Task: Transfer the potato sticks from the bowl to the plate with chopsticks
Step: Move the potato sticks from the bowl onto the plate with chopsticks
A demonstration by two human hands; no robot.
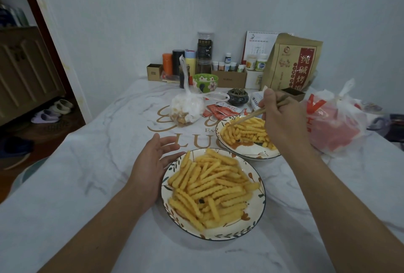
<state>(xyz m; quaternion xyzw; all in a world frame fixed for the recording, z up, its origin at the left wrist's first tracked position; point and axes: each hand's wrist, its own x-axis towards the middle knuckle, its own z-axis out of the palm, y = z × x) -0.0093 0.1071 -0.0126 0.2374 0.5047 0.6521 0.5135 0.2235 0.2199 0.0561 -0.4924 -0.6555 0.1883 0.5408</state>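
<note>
Our right hand (282, 117) curls its fingers (265, 98) around a pair of wooden chopsticks (251, 117), whose tips dip into the potato sticks (247, 131) in the far dish (244, 152), right of centre; whether the tips have already nipped a stick we cannot tell. Our left hand (150, 165) holds nothing, its fingers spread and relaxed, resting just beside the left rim of the near dish (251, 216). Both dishes are shallow, with a leaf pattern, so which is the bowl and which the plate is unclear. We judge the far one to be the bowl being emptied, since bare glaze and sauce show at its near side, while the near one carries a fuller heap (212, 185). If so, well over half seems moved, with many sticks left. The marbled worktop (87, 185) bears gold lettering, of which "LU" can be read. Further off lie red sauce sachets (223, 110), a knotted clear bag (188, 106), a red and white carrier bag (334, 124) at the right, and at the far wall a brown paper bag (293, 63) whose red panel reads "纯碱烤". A dark jar label (204, 47) is too small to read.
</note>
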